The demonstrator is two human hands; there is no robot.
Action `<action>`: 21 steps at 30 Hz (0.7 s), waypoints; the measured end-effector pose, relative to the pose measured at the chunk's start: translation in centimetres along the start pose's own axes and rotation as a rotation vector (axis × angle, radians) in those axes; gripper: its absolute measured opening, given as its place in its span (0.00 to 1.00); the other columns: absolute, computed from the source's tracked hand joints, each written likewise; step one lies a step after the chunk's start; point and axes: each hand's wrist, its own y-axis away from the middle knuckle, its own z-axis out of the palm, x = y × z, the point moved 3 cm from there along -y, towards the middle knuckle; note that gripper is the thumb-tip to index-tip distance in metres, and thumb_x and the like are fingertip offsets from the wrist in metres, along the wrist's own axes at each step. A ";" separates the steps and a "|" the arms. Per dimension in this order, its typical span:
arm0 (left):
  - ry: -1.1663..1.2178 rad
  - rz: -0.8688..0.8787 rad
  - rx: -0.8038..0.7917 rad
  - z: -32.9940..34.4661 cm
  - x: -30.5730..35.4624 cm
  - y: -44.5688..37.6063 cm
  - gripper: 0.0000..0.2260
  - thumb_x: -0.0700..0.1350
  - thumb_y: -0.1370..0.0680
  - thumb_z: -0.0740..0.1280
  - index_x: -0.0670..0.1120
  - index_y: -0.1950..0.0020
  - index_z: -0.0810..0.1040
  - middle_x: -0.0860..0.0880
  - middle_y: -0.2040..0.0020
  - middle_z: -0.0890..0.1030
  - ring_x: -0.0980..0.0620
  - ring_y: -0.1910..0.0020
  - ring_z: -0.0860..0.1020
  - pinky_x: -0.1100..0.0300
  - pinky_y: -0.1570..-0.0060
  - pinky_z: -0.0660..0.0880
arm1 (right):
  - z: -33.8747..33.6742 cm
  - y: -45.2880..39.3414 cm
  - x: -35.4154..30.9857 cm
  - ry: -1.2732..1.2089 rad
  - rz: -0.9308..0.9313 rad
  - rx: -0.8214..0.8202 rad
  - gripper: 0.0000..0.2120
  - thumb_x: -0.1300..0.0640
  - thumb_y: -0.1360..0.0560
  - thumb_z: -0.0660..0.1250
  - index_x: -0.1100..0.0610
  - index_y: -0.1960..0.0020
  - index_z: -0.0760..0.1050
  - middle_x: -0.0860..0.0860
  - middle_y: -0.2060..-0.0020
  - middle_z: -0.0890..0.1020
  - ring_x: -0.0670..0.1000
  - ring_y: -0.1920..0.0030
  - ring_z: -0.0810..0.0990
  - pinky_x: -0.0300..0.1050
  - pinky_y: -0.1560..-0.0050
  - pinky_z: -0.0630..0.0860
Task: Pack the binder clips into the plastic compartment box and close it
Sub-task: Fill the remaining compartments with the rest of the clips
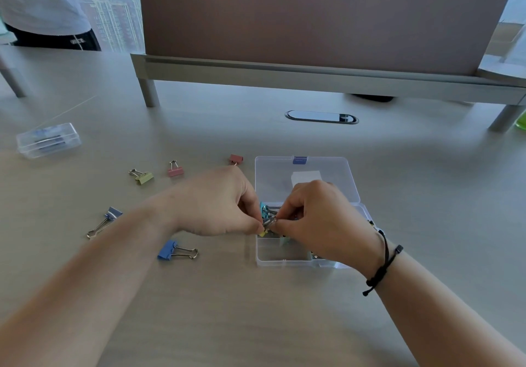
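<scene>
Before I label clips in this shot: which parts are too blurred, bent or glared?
Head view: soft throughout, forearms smeared at the bottom edge; wide-angle lens bows the desk divider; hazy window light, soft shadows; little glare on the open plastic box. The clip pinched by the left hand and right hand is barely resolved.

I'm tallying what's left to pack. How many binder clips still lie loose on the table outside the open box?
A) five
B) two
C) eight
A: five lie left of the open box: yellow clip, pink clip, red clip, grey-blue clip, blue clip.
</scene>
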 end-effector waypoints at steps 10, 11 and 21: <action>-0.246 -0.016 0.043 1.0 1.4 0.0 0.03 0.47 0.30 0.71 0.49 0.63 0.82 0.51 0.66 0.83 0.57 0.69 0.78 0.65 0.72 0.70 | -0.7 0.4 -0.1 0.045 -0.033 -0.101 0.13 0.60 0.27 0.64 0.48 0.54 0.85 0.47 0.60 0.84 0.46 0.61 0.80 0.37 0.61 0.76; -0.283 -0.013 0.058 1.1 1.7 0.0 0.03 0.47 0.30 0.70 0.49 0.63 0.81 0.52 0.66 0.82 0.56 0.68 0.79 0.64 0.72 0.70 | -0.7 0.4 -0.1 0.045 -0.036 -0.106 0.13 0.60 0.26 0.63 0.48 0.54 0.85 0.48 0.60 0.84 0.48 0.61 0.80 0.40 0.60 0.77; -0.346 -0.044 0.113 1.3 2.3 -0.3 0.04 0.48 0.30 0.71 0.49 0.60 0.84 0.52 0.65 0.83 0.54 0.65 0.80 0.63 0.70 0.72 | -0.7 0.4 -0.2 0.071 -0.081 -0.078 0.07 0.56 0.25 0.69 0.49 0.53 0.86 0.44 0.60 0.81 0.41 0.60 0.74 0.25 0.65 0.68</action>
